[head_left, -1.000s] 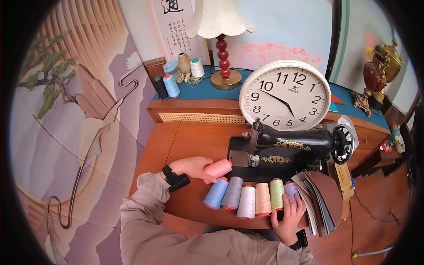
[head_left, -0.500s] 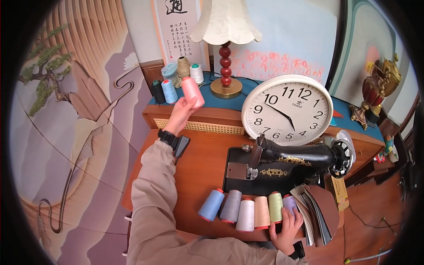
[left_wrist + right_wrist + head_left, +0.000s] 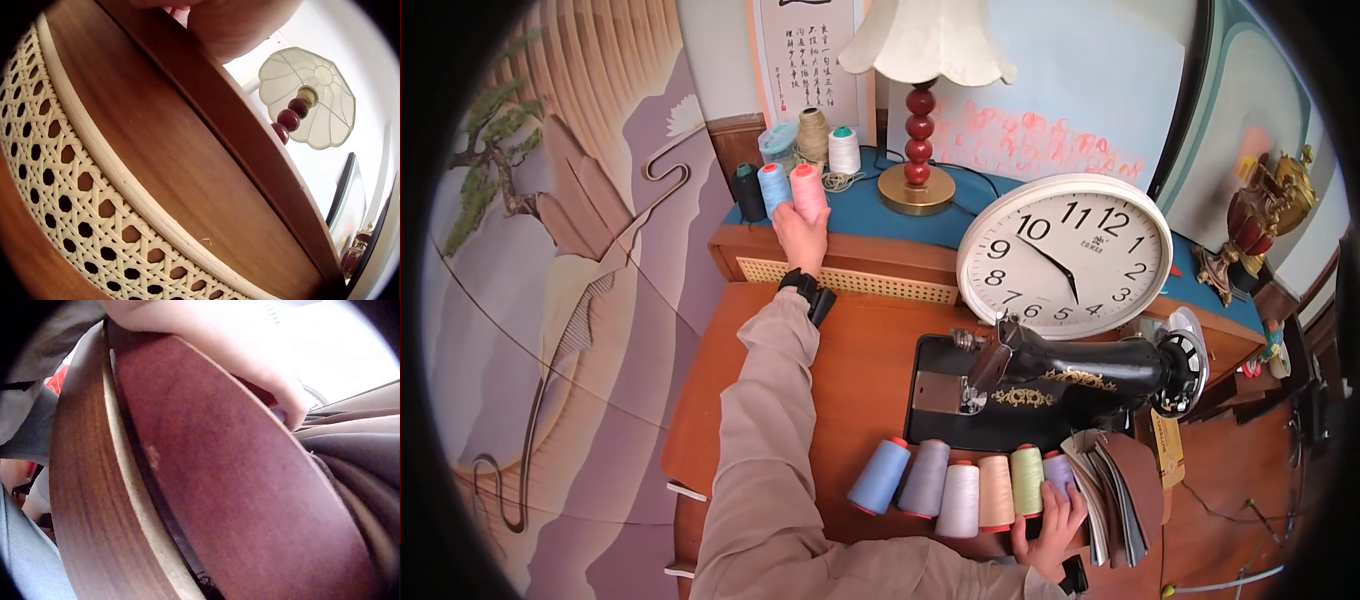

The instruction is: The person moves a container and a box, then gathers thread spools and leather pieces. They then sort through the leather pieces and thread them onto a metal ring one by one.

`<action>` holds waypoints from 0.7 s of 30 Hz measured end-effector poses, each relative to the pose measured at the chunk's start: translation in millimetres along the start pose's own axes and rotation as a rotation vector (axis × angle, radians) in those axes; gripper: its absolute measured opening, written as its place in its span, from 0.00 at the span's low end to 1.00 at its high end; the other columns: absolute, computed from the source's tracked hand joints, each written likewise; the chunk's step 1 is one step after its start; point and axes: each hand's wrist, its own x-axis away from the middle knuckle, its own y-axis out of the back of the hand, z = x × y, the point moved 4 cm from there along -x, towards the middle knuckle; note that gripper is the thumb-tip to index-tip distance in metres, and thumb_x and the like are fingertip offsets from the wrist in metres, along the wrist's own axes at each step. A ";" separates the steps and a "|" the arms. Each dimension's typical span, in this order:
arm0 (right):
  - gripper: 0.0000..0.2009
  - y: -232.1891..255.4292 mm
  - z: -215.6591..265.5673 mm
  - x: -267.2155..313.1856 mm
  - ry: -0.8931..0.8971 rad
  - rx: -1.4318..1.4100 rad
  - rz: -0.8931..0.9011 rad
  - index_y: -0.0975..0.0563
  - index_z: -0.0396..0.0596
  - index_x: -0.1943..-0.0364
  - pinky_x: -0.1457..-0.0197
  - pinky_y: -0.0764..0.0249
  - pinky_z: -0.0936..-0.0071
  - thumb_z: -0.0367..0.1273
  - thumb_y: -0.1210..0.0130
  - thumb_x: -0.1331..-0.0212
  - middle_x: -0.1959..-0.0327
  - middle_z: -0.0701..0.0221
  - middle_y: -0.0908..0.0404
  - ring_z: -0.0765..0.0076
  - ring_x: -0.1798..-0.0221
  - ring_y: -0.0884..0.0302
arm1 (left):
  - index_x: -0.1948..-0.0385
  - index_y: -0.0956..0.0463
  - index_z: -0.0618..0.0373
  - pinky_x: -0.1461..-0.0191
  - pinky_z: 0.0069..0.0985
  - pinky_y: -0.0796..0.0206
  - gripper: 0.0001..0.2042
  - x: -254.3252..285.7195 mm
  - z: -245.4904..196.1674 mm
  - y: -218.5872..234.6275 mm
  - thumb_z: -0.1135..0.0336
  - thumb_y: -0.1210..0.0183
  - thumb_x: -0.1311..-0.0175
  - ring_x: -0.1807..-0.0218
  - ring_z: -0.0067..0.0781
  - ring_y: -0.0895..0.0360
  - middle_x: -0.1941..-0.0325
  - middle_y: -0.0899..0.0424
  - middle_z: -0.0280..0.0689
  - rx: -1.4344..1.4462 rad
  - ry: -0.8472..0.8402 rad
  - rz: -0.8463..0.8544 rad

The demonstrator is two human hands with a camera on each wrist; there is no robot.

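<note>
At the blue-topped back ledge (image 3: 880, 235), my left hand (image 3: 802, 240) grips a pink thread cone (image 3: 807, 188), which stands upright right beside a light blue thread cone (image 3: 772, 186). In the left wrist view, that hand (image 3: 240, 28) shows at the ledge's edge, and most of the cone is hidden. My right hand (image 3: 1055, 525) rests over the lower part of a purple thread cone (image 3: 1058, 469), its thumb close to the green cone (image 3: 1027, 478). Left of these lie peach (image 3: 995, 490), white (image 3: 959, 500), grey (image 3: 925, 480) and blue (image 3: 879, 477) cones in a row.
A black sewing machine (image 3: 1070, 365) stands behind the row, with a large round clock (image 3: 1065, 255) behind it. Fabric swatches (image 3: 1115, 495) lie right of my right hand. On the ledge are a lamp (image 3: 917, 190), dark green (image 3: 749, 193), beige (image 3: 812, 137) and white (image 3: 844, 152) cones.
My left hand has carried the pink cone from the left end of the row up to the back ledge, beside the light blue cone. The right hand has stayed at the purple cone.
</note>
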 end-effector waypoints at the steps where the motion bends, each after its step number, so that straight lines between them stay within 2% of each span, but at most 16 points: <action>1: 0.31 0.8 0.8 2.9 0.019 0.006 -0.025 0.30 0.40 0.39 0.30 0.50 0.39 0.39 0.39 0.49 0.43 0.57 0.26 0.40 0.34 0.40 | 0.56 0.31 0.65 0.42 0.46 0.37 0.28 1.9 0.6 1.3 0.63 0.24 0.54 0.48 0.60 0.30 0.55 0.26 0.53 0.003 0.056 0.016; 2: 0.31 4.9 5.5 12.1 -0.005 0.000 -0.010 0.30 0.40 0.39 0.30 0.49 0.39 0.39 0.39 0.49 0.42 0.58 0.26 0.39 0.34 0.40 | 0.57 0.31 0.65 0.42 0.46 0.37 0.27 12.9 4.6 1.0 0.64 0.24 0.54 0.48 0.61 0.30 0.55 0.27 0.54 0.022 0.041 0.013; 3: 0.31 1.4 0.5 3.1 0.010 -0.030 -0.025 0.30 0.40 0.39 0.30 0.50 0.39 0.39 0.39 0.49 0.41 0.58 0.26 0.39 0.33 0.40 | 0.58 0.31 0.65 0.42 0.46 0.36 0.27 1.0 6.8 -4.4 0.64 0.24 0.54 0.48 0.62 0.30 0.55 0.27 0.54 -0.043 0.015 -0.028; 7: 0.31 3.2 3.1 0.6 0.015 -0.028 -0.050 0.30 0.41 0.38 0.30 0.49 0.40 0.39 0.39 0.48 0.41 0.60 0.27 0.42 0.33 0.39 | 0.59 0.32 0.65 0.44 0.45 0.35 0.24 1.5 13.1 -3.4 0.67 0.27 0.53 0.50 0.61 0.29 0.56 0.27 0.54 -0.028 -0.025 -0.008; 9: 0.31 4.3 4.8 -1.0 0.024 -0.019 -0.066 0.29 0.41 0.38 0.29 0.48 0.41 0.38 0.39 0.48 0.41 0.61 0.26 0.43 0.33 0.39 | 0.63 0.29 0.64 0.49 0.39 0.32 0.23 6.7 14.9 8.5 0.63 0.25 0.52 0.56 0.52 0.27 0.59 0.25 0.49 0.101 0.050 0.098; 12: 0.30 3.3 4.0 -0.6 0.016 -0.021 -0.079 0.29 0.41 0.40 0.29 0.49 0.43 0.37 0.39 0.48 0.42 0.61 0.26 0.45 0.33 0.39 | 0.67 0.24 0.61 0.52 0.35 0.31 0.17 32.9 7.7 42.8 0.62 0.26 0.50 0.59 0.41 0.26 0.64 0.25 0.43 0.102 -0.051 0.243; 13: 0.30 3.4 3.5 -0.9 0.012 -0.028 -0.076 0.29 0.41 0.40 0.29 0.49 0.43 0.37 0.39 0.48 0.42 0.61 0.26 0.45 0.33 0.39 | 0.68 0.23 0.60 0.57 0.32 0.30 0.15 45.7 6.4 54.8 0.61 0.27 0.48 0.65 0.36 0.24 0.69 0.23 0.38 0.079 -0.109 0.351; 14: 0.29 4.0 3.9 -1.2 0.018 -0.028 -0.085 0.29 0.41 0.40 0.29 0.49 0.43 0.37 0.39 0.48 0.42 0.61 0.26 0.45 0.33 0.39 | 0.73 0.23 0.58 0.65 0.27 0.31 0.14 66.9 -11.0 75.9 0.60 0.28 0.45 0.71 0.28 0.25 0.76 0.22 0.33 0.239 0.007 0.583; 15: 0.29 4.4 4.2 -1.3 0.027 -0.028 -0.097 0.28 0.41 0.40 0.29 0.50 0.43 0.37 0.39 0.48 0.42 0.62 0.26 0.45 0.33 0.39 | 0.77 0.23 0.58 0.71 0.24 0.34 0.16 92.6 -12.5 88.3 0.56 0.29 0.43 0.75 0.22 0.27 0.80 0.22 0.31 0.304 0.030 0.812; 17: 0.29 4.6 3.5 -0.8 0.032 -0.039 -0.094 0.28 0.41 0.40 0.29 0.50 0.43 0.37 0.39 0.48 0.42 0.61 0.26 0.45 0.33 0.39 | 0.77 0.21 0.60 0.71 0.26 0.33 0.26 136.4 -85.9 158.0 0.41 0.36 0.39 0.75 0.23 0.27 0.80 0.22 0.33 0.054 0.232 1.324; 19: 0.29 4.0 3.3 -1.1 0.040 -0.025 -0.087 0.28 0.40 0.40 0.29 0.50 0.43 0.37 0.39 0.47 0.42 0.61 0.26 0.45 0.33 0.39 | 0.70 0.20 0.62 0.69 0.29 0.30 0.29 173.5 -110.4 196.6 0.37 0.36 0.42 0.73 0.30 0.22 0.76 0.18 0.40 0.059 0.132 1.449; 21: 0.29 4.2 3.2 -0.6 0.050 -0.030 -0.086 0.29 0.40 0.40 0.29 0.50 0.43 0.37 0.39 0.47 0.42 0.61 0.26 0.45 0.33 0.40 | 0.55 0.24 0.65 0.65 0.28 0.29 0.30 202.7 -124.4 221.4 0.43 0.32 0.44 0.68 0.33 0.20 0.70 0.17 0.42 -0.029 0.010 1.642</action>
